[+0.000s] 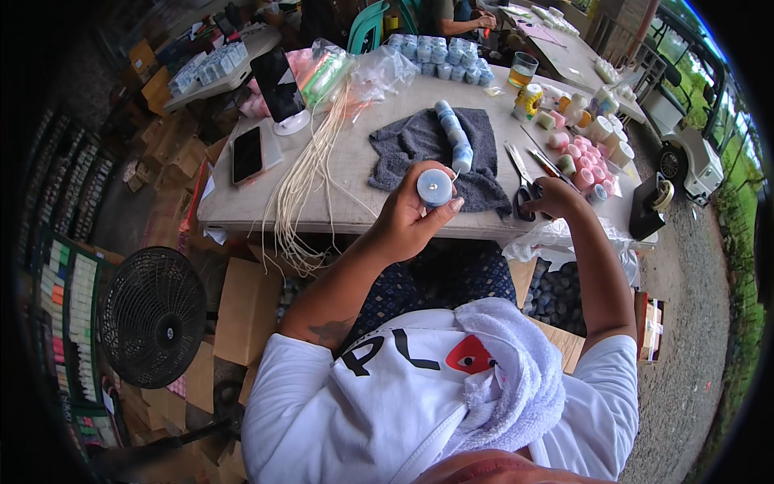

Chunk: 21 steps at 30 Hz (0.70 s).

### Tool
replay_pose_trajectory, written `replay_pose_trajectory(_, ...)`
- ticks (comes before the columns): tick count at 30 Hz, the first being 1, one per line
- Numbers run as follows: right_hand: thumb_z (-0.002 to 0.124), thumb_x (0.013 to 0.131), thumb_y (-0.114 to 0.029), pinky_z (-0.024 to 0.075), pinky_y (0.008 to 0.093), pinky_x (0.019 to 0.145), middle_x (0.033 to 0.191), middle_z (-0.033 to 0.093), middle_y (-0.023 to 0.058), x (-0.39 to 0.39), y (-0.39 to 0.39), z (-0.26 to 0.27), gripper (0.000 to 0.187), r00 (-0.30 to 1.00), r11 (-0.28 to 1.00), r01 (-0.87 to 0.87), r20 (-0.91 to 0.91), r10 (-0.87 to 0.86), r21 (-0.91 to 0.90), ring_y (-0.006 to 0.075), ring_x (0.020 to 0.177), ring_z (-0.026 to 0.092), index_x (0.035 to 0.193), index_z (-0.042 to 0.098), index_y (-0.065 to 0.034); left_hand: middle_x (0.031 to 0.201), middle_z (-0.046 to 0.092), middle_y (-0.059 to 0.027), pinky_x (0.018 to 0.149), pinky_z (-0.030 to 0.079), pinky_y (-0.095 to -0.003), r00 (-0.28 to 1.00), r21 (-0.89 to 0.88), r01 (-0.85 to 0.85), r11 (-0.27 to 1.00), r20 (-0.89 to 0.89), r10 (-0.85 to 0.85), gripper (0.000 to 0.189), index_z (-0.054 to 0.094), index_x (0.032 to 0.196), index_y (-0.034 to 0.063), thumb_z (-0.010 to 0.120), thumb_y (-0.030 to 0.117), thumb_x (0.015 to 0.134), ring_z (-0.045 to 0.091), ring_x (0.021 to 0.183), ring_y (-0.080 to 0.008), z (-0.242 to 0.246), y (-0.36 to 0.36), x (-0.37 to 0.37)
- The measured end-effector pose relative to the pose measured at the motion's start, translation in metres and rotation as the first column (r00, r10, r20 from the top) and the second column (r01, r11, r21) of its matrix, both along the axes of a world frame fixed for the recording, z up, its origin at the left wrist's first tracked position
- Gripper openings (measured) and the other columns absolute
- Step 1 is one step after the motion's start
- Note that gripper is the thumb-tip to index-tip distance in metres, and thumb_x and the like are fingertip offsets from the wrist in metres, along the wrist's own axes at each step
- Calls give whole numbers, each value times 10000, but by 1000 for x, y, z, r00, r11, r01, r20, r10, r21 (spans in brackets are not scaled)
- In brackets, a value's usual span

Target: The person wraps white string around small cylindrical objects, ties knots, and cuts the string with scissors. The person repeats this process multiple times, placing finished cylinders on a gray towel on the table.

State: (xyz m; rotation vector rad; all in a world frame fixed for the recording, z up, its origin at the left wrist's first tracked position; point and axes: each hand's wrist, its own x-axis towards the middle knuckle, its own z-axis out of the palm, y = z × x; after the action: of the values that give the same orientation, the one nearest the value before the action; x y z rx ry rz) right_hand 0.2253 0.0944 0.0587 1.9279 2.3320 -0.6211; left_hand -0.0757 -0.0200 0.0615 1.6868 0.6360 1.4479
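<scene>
My left hand (406,215) holds a round pale-blue candle (435,187) with its flat end facing up. A small pale spot marks the centre of that end, and a short white wick shows beside it. Beyond it, a row of blue-and-white candles (452,133) lies end to end on a dark grey towel (399,148). At the table's front edge, my right hand (553,198) has its fingers on the dark handles of a pair of scissors (519,162). The scissors' blades point away from me. Part of the handles is hidden under the fingers.
Long white wicks (308,181) hang over the table edge. A phone (248,154) lies left. Pink candles (586,160), a craft knife (547,163) and a tape dispenser (650,206) are right. A glass (522,69) stands behind. Another person's hand (485,22) is beyond.
</scene>
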Motion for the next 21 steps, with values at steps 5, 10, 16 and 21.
replay_pose_trajectory(5, 666, 741, -114, 504, 307, 511, 756, 657, 145, 0, -15, 5, 304, 999, 998, 18, -49, -22, -64, 197, 571, 625, 982, 617, 65, 921, 565, -72, 712, 471, -284, 978, 127, -183, 975, -78, 194, 301, 485, 1049, 42, 668, 54, 811, 567, 790, -141, -17, 12, 8)
replay_pose_trajectory(10, 646, 794, 15, 508, 272, 690, 960, 613, 89, -2, -56, 12, 608, 151, 991, -38, -981, -120, -128, 157, 838, 624, 1340, 381, 1, 821, 567, -37, 661, 472, -272, 933, 163, -317, 934, -123, 338, 225, 537, 954, 46, 683, 40, 783, 553, 736, -106, -29, 19, 14)
replay_pose_trajectory(16, 656, 850, -62, 460, 317, 874, 1068, 586, 97, -82, -127, 22, 592, -48, 977, -104, -982, 182, 186, 181, 976, 595, 1353, 346, -40, 726, 611, -111, 613, 495, -326, 870, 207, -364, 908, -271, 411, 237, 554, 886, 35, 724, 78, 728, 633, 668, -216, -26, 19, 24)
replay_pose_trajectory(21, 538, 886, 15, 488, 386, 909, 1206, 519, 165, -81, -157, 82, 571, -25, 727, 265, -750, 661, 633, 291, 1066, 588, 1391, 278, -46, 757, 625, -137, 632, 507, -363, 834, 206, -407, 890, -313, 454, 258, 558, 888, 38, 722, 59, 689, 652, 712, -298, -24, 18, 22)
